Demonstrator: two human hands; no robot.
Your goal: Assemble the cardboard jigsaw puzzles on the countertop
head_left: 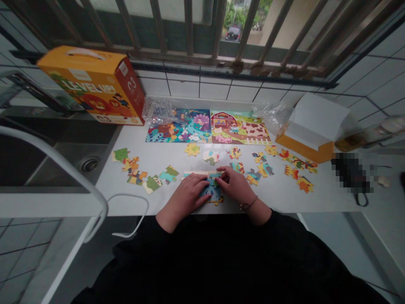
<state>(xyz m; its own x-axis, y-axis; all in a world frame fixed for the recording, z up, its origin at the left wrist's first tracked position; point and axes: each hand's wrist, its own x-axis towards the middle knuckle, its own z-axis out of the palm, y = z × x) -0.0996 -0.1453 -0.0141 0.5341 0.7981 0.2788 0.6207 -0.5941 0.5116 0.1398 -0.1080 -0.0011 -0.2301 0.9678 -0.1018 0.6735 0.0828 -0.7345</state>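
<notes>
Pressing on a small cluster of joined jigsaw pieces (pixel 212 192), the left hand (pixel 185 196) lies nearly flat, its fingers (pixel 198 183) slightly spread and closed around nothing. The right hand (pixel 236 183) sits just beside it, its fingers (pixel 223 174) bent with their tips on the cluster's upper edge; whether they pinch a piece, I cannot tell. A pale puzzle strip (pixel 196 173) touches the cluster's far side. A dark wristband (pixel 248 204) circles the right wrist, below a black sleeve (pixel 259 226).

Loose puzzle pieces (pixel 152 184) lie scattered to both sides across the white counter (pixel 117 204). Beyond them, two finished puzzle pictures, a jungle scene (pixel 179 126) and a farm scene (pixel 240 127), sit side by side, with bubble wrap (pixel 158 110) behind. An orange "LEVEL UP!" box (pixel 91 84) stands far left, an opened orange-and-white box (pixel 311 122) right, beside a steel sink (pixel 85 164)'s opposite side. Window bars (pixel 190 25) run along the back.
</notes>
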